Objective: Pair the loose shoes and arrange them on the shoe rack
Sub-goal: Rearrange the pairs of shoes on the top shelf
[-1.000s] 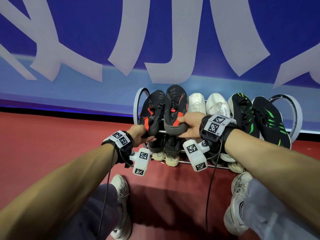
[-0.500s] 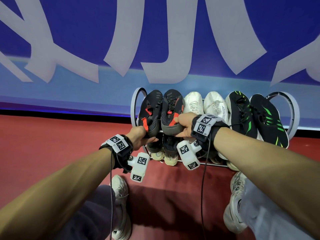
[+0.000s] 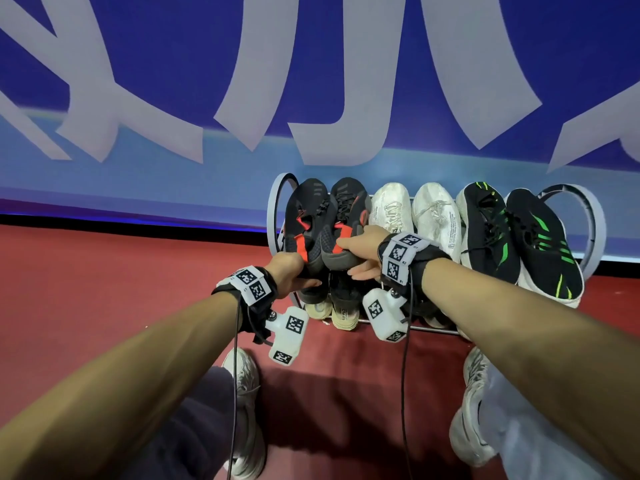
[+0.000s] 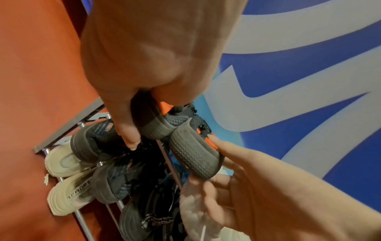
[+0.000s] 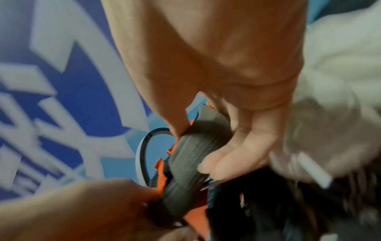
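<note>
Two black shoes with orange trim lie side by side at the left end of the shoe rack's (image 3: 277, 202) top shelf. My left hand (image 3: 292, 273) grips the heel of the left black-and-orange shoe (image 3: 304, 216), thumb under the sole (image 4: 156, 127). My right hand (image 3: 360, 252) holds the heel of the right black-and-orange shoe (image 3: 346, 216), thumb on top and fingers beneath the grey sole (image 4: 193, 156) (image 5: 191, 159). A white pair (image 3: 412, 213) and a black pair with green stripes (image 3: 512, 233) fill the rest of the top shelf.
Dark and cream shoes (image 3: 343, 311) sit on the lower shelf (image 4: 68, 163). The rack stands on a red floor (image 3: 121, 271) against a blue wall with large white letters (image 3: 311, 81). My own feet in white sneakers (image 3: 244, 386) stand in front of the rack.
Both hands have pushed the black-and-orange pair a little further back onto the top shelf. Their grips are unchanged.
</note>
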A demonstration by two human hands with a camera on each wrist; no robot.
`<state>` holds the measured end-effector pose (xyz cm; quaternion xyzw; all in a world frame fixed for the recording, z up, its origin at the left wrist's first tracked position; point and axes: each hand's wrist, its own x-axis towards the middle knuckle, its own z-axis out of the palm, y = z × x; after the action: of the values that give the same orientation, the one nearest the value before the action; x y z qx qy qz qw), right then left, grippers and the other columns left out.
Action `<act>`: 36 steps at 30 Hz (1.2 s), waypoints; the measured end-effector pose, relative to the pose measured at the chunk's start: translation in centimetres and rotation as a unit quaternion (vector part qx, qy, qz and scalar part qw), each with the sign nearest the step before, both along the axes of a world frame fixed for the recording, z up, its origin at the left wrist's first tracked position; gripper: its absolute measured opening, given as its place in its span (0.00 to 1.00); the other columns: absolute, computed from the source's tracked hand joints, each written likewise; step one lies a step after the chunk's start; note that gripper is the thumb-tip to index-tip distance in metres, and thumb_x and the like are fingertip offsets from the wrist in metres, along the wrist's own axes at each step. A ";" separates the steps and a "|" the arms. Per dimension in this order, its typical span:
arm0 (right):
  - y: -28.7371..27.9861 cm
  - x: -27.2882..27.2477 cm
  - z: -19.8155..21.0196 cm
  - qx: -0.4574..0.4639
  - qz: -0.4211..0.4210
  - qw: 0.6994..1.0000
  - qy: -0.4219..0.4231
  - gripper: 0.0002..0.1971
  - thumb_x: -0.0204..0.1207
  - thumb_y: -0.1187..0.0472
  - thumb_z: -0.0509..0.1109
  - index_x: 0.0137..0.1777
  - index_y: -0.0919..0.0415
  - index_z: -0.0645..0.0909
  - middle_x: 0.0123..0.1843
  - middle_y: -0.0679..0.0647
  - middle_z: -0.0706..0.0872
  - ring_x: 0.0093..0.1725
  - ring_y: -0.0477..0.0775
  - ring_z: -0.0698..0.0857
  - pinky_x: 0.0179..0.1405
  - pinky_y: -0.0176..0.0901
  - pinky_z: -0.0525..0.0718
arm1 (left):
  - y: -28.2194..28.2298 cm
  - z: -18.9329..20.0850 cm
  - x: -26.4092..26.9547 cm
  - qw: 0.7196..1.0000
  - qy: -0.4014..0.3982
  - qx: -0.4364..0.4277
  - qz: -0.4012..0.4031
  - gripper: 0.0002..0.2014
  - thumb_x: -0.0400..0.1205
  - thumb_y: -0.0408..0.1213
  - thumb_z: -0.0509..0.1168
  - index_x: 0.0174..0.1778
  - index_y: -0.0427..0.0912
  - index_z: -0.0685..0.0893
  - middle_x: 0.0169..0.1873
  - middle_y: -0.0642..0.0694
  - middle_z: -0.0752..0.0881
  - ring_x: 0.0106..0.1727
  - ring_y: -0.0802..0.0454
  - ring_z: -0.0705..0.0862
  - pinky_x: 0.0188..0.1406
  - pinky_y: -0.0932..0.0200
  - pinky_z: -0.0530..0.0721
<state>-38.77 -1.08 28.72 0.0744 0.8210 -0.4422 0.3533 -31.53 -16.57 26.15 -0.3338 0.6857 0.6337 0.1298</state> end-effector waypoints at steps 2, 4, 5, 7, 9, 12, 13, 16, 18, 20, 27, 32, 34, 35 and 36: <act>0.8 0.2 0.5 0.031 0.036 0.999 0.009 0.30 0.74 0.39 0.73 0.64 0.63 0.78 0.36 0.63 0.89 0.22 0.55 0.86 0.23 0.46 0.88 | -0.1 0.2 0.3 0.995 -0.032 -0.075 -0.050 0.07 0.85 0.23 0.58 0.52 0.33 0.80 0.47 0.32 0.86 0.43 0.37 0.88 0.45 0.46 0.91; 1.5 0.3 0.3 0.028 0.062 0.998 0.017 0.34 0.70 0.35 0.75 0.66 0.59 0.75 0.34 0.59 0.86 0.18 0.49 0.81 0.23 0.40 0.84 | -0.5 0.7 0.2 0.961 -0.051 -0.207 -0.175 0.08 0.86 0.27 0.58 0.42 0.38 0.79 0.49 0.31 0.86 0.47 0.35 0.88 0.52 0.42 0.90; 1.9 0.4 0.3 0.016 0.074 0.997 0.014 0.36 0.68 0.35 0.78 0.67 0.57 0.74 0.35 0.57 0.85 0.18 0.47 0.79 0.23 0.39 0.83 | -0.5 1.2 0.3 0.933 -0.056 -0.287 -0.212 0.08 0.86 0.31 0.59 0.41 0.38 0.79 0.48 0.33 0.86 0.47 0.35 0.88 0.51 0.44 0.90; 2.9 0.5 0.6 -0.004 0.131 0.991 0.013 0.33 0.67 0.39 0.81 0.65 0.56 0.75 0.31 0.54 0.83 0.19 0.45 0.77 0.22 0.37 0.79 | -0.5 2.1 0.3 0.875 -0.047 -0.433 -0.212 0.10 0.82 0.39 0.61 0.50 0.35 0.78 0.50 0.38 0.85 0.50 0.37 0.87 0.46 0.49 0.87; 3.7 0.8 0.9 0.015 0.209 0.976 0.059 0.25 0.70 0.48 0.82 0.60 0.58 0.77 0.29 0.51 0.83 0.23 0.48 0.79 0.24 0.39 0.78 | 0.4 2.7 0.1 0.818 0.006 -0.533 -0.217 0.20 0.79 0.43 0.66 0.61 0.37 0.73 0.57 0.39 0.80 0.60 0.37 0.82 0.53 0.46 0.83; 3.8 0.0 0.8 0.168 0.291 0.923 0.189 0.32 0.66 0.53 0.85 0.66 0.59 0.74 0.51 0.54 0.86 0.50 0.56 0.86 0.50 0.46 0.84 | 1.8 2.9 0.0 0.741 0.139 -0.567 -0.332 0.28 0.74 0.42 0.71 0.68 0.40 0.71 0.62 0.40 0.75 0.64 0.38 0.76 0.60 0.43 0.82; 3.7 -0.1 0.9 0.226 0.315 0.894 0.223 0.33 0.64 0.52 0.85 0.65 0.61 0.76 0.55 0.56 0.86 0.54 0.58 0.86 0.55 0.49 0.86 | 2.0 2.6 -0.3 0.718 0.159 -0.569 -0.367 0.29 0.73 0.42 0.71 0.69 0.41 0.71 0.63 0.41 0.75 0.64 0.38 0.76 0.61 0.43 0.81; 3.1 -0.4 1.1 0.298 0.354 0.846 0.266 0.26 0.61 0.55 0.84 0.57 0.61 0.80 0.52 0.59 0.88 0.50 0.60 0.88 0.51 0.53 0.89 | 2.5 2.2 -1.1 0.627 0.178 -0.618 -0.440 0.34 0.72 0.52 0.74 0.71 0.42 0.73 0.64 0.44 0.76 0.65 0.42 0.75 0.61 0.46 0.78; 3.1 -0.2 1.6 0.332 0.370 0.820 0.284 0.26 0.62 0.55 0.84 0.58 0.61 0.80 0.53 0.59 0.86 0.49 0.61 0.88 0.47 0.50 0.90 | 2.9 1.5 -1.3 0.617 0.178 -0.620 -0.451 0.38 0.72 0.59 0.75 0.71 0.41 0.72 0.64 0.44 0.76 0.65 0.42 0.75 0.62 0.46 0.76; 3.6 0.0 1.5 0.375 0.379 0.787 0.312 0.30 0.62 0.52 0.85 0.62 0.59 0.78 0.61 0.59 0.78 0.51 0.61 0.86 0.40 0.46 0.84 | 3.3 0.9 -1.4 0.619 0.179 -0.617 -0.453 0.41 0.73 0.63 0.73 0.73 0.39 0.71 0.65 0.43 0.76 0.65 0.42 0.74 0.64 0.46 0.76; 4.9 0.7 -1.5 0.376 0.407 0.757 0.347 0.61 0.60 0.43 0.85 0.83 0.58 0.47 0.56 0.60 0.85 0.52 0.63 0.88 0.41 0.49 0.81 | 3.7 1.2 -2.4 0.591 0.161 -0.641 -0.462 0.44 0.68 0.75 0.65 0.66 0.40 0.74 0.62 0.44 0.78 0.66 0.43 0.75 0.66 0.44 0.76; 6.0 0.1 -1.2 0.319 0.377 0.786 0.371 0.52 0.64 0.46 0.81 0.79 0.57 0.51 0.51 0.56 0.86 0.51 0.64 0.87 0.39 0.48 0.80 | 5.0 1.3 -2.9 0.595 0.162 -0.639 -0.459 0.58 0.65 0.69 0.73 0.83 0.41 0.55 0.63 0.44 0.77 0.62 0.42 0.81 0.54 0.46 0.82; 7.1 -0.1 -0.7 0.284 0.349 0.819 0.357 0.48 0.60 0.45 0.81 0.74 0.53 0.56 0.43 0.51 0.82 0.46 0.63 0.85 0.38 0.49 0.81 | 5.3 1.7 -3.2 0.590 0.144 -0.639 -0.473 0.61 0.66 0.68 0.72 0.87 0.47 0.46 0.64 0.43 0.78 0.62 0.42 0.81 0.50 0.45 0.84; 7.7 -0.2 -0.4 0.264 0.328 0.836 0.351 0.44 0.59 0.44 0.82 0.69 0.50 0.59 0.39 0.49 0.79 0.43 0.62 0.84 0.38 0.50 0.82 | 5.3 1.8 -3.3 0.590 0.134 -0.637 -0.477 0.60 0.67 0.68 0.72 0.88 0.49 0.46 0.65 0.43 0.78 0.63 0.42 0.81 0.49 0.45 0.84; 8.3 -0.2 -0.2 0.246 0.309 0.851 0.347 0.41 0.57 0.45 0.82 0.65 0.49 0.61 0.36 0.49 0.78 0.41 0.60 0.83 0.38 0.51 0.83 | 5.3 1.9 -3.4 0.592 0.128 -0.636 -0.479 0.59 0.67 0.68 0.72 0.87 0.49 0.47 0.66 0.43 0.78 0.64 0.42 0.81 0.49 0.44 0.84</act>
<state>-38.97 7.17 28.55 -0.2565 0.9529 -0.0912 0.1339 -34.98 -11.23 28.01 0.1298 0.9850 -0.0805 0.0806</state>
